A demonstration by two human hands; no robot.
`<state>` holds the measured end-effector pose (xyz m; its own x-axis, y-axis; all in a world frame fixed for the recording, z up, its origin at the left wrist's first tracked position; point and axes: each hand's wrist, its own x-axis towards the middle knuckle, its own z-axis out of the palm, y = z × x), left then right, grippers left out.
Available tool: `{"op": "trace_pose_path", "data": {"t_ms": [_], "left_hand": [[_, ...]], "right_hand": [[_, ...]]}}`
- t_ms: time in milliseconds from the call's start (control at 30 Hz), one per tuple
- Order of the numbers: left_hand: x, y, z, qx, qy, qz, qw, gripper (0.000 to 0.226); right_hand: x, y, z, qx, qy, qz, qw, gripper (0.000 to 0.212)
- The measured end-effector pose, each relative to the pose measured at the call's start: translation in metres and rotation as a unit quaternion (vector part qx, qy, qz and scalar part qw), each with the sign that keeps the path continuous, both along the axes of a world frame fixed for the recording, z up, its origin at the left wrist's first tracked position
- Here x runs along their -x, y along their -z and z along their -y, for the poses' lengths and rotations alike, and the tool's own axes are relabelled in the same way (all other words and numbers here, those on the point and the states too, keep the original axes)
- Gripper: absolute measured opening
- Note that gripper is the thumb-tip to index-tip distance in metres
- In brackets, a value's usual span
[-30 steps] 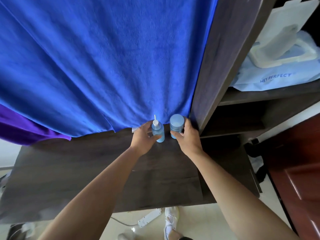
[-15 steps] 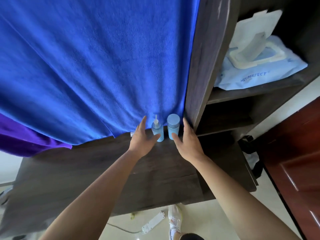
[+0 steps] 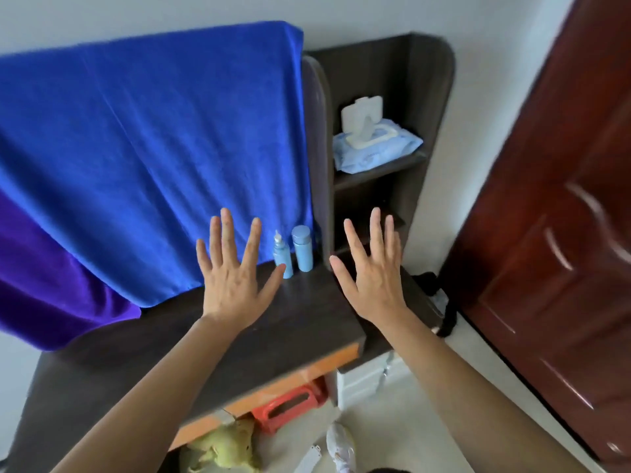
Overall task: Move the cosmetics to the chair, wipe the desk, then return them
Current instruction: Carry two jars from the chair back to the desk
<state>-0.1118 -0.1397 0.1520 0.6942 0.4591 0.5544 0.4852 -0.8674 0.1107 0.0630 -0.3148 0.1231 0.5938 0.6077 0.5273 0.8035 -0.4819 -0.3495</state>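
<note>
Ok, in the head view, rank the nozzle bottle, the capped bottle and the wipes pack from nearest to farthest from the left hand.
1. nozzle bottle: on the desk, just right of the left hand, by its thumb.
2. capped bottle: next to the nozzle bottle, on its right.
3. wipes pack: up on the shelf, far right.

Setting looking domestic: bedroom or dorm corner.
- Dark wood table [image 3: 273,322] standing against pale wall, side shelf unit [image 3: 430,131] rising at its right end.
- Blue towel [image 3: 153,158] and purple cloth [image 3: 51,285] hanging down over table's back.
- Two small blue cosmetics, pump bottle [image 3: 282,254] and capped bottle [image 3: 302,249], standing at table's rear.
- Wet-wipes pack [image 3: 375,148] lying on shelf, lid standing open.
- Red-brown panelled door [image 3: 563,233] showing at right.
- Red plastic stool [image 3: 290,406] and what looks like yellow-green plush toy [image 3: 225,448] sitting beneath table, on light floor [image 3: 409,421].
</note>
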Motion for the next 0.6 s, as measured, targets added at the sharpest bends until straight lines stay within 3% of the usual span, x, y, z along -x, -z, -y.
{"op": "trace_pose_path", "data": {"t_ms": [133, 367, 600], "left_hand": [[0.008, 0.008, 0.072, -0.005, 0.071, 0.012, 0.997, 0.082], [-0.018, 0.009, 0.252, 0.041, 0.238, 0.007, 0.97, 0.079], [-0.019, -0.002, 0.457, 0.061, 0.409, -0.026, 0.91, 0.078]], "right_hand": [[0.037, 0.006, 0.102, 0.023, 0.087, 0.033, 0.995, 0.069], [0.103, 0.001, 0.312, 0.039, 0.245, 0.015, 0.969, 0.069], [0.185, -0.005, 0.521, 0.06, 0.43, -0.014, 0.901, 0.073]]}}
